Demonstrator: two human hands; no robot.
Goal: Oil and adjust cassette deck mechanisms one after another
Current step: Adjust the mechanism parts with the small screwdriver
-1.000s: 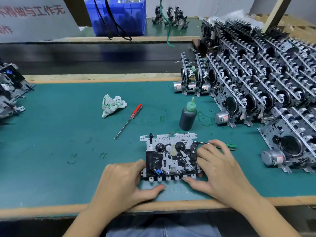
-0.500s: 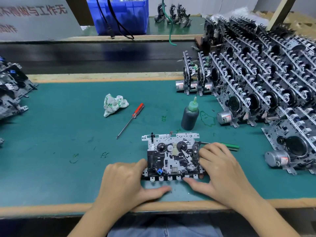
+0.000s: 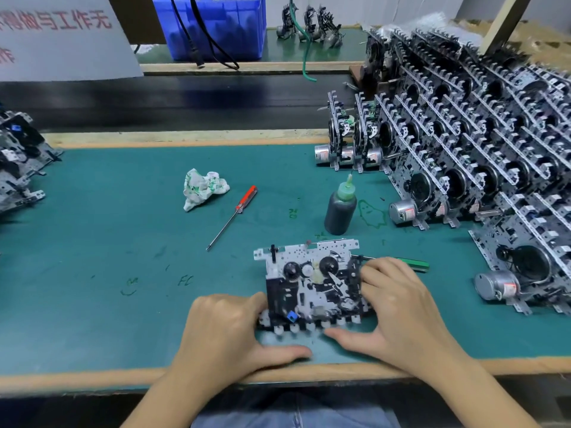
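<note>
Cassette deck mechanism [image 3: 312, 285] flat on the table [image 3: 92, 257], just nearer than oil bottle [image 3: 340, 211]. Left hand [image 3: 228, 332] grips its left edge, fingers curled; right hand [image 3: 398, 307] curled over its right edge, fingertips on the parts. Risks, as judged: slipping off the table's near edge under the push; bending a lever with too much force; knocking the bottle beyond it when reaching. Versus a second ago: same hold with both hands, mechanism in place; only the view shifted slightly.
</note>
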